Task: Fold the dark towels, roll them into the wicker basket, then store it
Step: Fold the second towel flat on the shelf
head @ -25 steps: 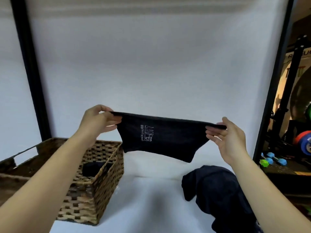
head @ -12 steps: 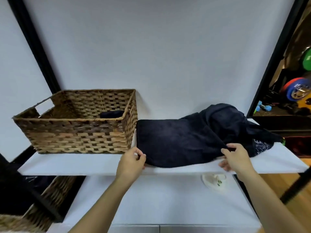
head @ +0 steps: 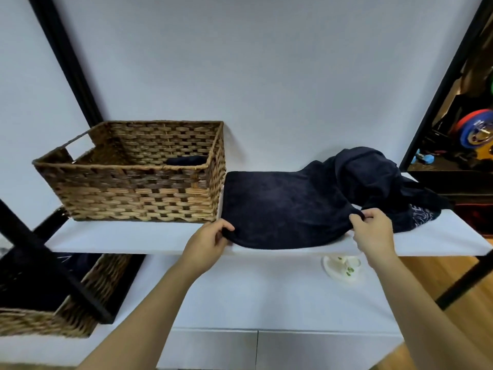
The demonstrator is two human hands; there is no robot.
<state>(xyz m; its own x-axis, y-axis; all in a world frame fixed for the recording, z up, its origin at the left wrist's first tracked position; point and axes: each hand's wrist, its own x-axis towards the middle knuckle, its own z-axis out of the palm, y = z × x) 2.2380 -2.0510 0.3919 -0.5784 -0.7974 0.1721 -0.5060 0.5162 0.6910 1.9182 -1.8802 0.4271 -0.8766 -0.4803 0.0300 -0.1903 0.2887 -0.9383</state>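
Two hands work the folding step: your left hand and right hand each pinch a near corner of the dark towel, spread flat on the shelf beside the wicker basket. Next, you likely fold it evenly before rolling.

A white wall is backing a white shelf framed by black posts, while wood flooring and weight plates are showing at right.
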